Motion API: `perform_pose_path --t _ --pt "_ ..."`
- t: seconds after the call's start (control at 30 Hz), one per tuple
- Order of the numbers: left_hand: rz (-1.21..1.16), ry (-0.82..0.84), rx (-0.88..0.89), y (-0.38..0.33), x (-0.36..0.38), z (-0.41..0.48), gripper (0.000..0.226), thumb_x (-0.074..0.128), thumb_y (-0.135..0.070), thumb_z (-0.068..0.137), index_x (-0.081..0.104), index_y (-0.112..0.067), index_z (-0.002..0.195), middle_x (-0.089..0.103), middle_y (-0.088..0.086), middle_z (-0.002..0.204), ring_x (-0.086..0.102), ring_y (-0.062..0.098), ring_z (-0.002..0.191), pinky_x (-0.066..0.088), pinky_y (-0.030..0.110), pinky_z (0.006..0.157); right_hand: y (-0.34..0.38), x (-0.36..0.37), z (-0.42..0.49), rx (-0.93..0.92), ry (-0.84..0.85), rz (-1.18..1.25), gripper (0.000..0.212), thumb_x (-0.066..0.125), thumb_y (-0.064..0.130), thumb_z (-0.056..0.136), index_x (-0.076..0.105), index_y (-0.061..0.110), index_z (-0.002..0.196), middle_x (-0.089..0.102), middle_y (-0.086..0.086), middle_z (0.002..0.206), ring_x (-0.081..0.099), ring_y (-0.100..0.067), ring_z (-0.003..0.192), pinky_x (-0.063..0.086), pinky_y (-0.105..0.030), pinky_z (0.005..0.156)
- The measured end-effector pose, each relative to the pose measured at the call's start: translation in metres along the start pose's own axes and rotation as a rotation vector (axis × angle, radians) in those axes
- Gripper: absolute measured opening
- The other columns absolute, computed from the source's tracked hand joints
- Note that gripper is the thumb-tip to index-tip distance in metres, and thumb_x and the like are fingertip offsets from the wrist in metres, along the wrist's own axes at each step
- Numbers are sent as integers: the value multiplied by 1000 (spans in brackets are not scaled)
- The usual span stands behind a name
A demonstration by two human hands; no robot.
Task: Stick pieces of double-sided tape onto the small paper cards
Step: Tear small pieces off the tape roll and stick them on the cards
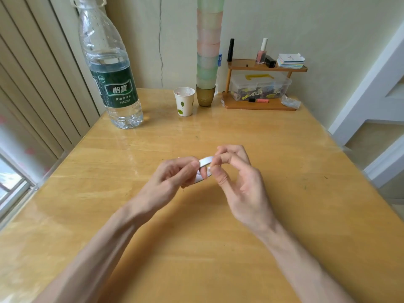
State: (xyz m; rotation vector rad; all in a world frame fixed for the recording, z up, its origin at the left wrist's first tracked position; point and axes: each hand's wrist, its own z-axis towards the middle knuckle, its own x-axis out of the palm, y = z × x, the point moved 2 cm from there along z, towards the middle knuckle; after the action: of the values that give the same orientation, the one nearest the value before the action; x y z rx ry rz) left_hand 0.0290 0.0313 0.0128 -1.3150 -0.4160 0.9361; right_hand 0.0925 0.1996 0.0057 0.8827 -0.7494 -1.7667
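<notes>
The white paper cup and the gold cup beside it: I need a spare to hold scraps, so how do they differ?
The white paper cup with a green leaf print stands alone with its mouth open; the dark gold textured cup carries a tall stack of translucent pastel cups. The paper cup stands nearer the camera; the gold cup sits closer to the wall. Both stand upright on the wooden table.

- Both hands meet above the wooden table, sharing a white tape roll.
- Left hand grips the roll; right hand pinches its upper edge.
- Far back stand a water bottle, paper cup and small shelf.
</notes>
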Motion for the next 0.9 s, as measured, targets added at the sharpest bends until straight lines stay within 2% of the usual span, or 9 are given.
perform_pose_path --t 0.07,0.2,0.37,0.5,0.57,0.63,0.67,0.8,0.9 --pt "-48 -20 -45 2 -4 1 38 44 -34 106 68 -22 80 31 12 70 30 15 68 31 20 63 2 -7 2 81 -24 195 11 67 23 98 74 31 101 60 7 123 54 -19 132 42 -43 113" --pt "-90 -8 -99 5 0 -1 38 47 -37 105 68 -20 79 34 2 68 31 16 67 31 23 65 4 -12 5 122 40 90 45 76 16 95 63 25 137 63 5 139 51 -20 140 42 -39 113" --pt "-116 0 -119 4 5 -1 41 51 -40 102 72 -20 74 36 0 62 31 15 62 30 25 63 2 -11 3 119 14 45 51 75 2 94 61 20 140 78 2 105 71 -21 112 53 -42 102" --pt "-218 59 -127 5 5 -5 49 60 -67 93 78 -21 95 45 -2 62 40 17 61 39 21 66 1 -10 3 174 -96 121 44 76 5 93 67 18 134 81 1 95 77 -15 96 57 -28 93" --pt "-273 116 -143 6 9 -7 49 64 -65 91 78 -19 102 56 0 64 54 19 67 54 34 82 -1 -12 4 209 -155 187 44 76 8 93 66 19 135 81 -2 93 77 -17 91 57 -24 89" --pt "-366 157 -186 6 15 -7 36 63 -46 98 78 -15 98 59 2 62 59 20 68 48 61 103 -2 -16 5 243 -191 232 46 77 11 93 65 20 136 81 -4 92 77 -19 87 56 -23 87" --pt "-413 179 -208 5 19 -7 34 61 -40 99 78 -10 95 61 2 61 59 18 66 44 62 101 -3 -16 5 256 -188 238 46 77 12 92 64 20 136 81 -4 92 77 -19 86 57 -23 86" --pt "-454 321 -191 -2 35 -10 34 57 -31 100 77 -6 113 60 -2 55 51 14 61 41 35 79 -3 -4 -1 275 -101 273 43 72 7 95 64 18 136 81 -5 93 78 -14 86 58 -23 82" --pt "-498 368 -190 -5 41 -12 33 52 -28 102 78 -10 114 51 -5 46 48 12 50 45 29 75 -3 5 -3 310 -37 270 46 73 6 95 64 18 138 81 -4 93 77 -10 85 57 -22 79"
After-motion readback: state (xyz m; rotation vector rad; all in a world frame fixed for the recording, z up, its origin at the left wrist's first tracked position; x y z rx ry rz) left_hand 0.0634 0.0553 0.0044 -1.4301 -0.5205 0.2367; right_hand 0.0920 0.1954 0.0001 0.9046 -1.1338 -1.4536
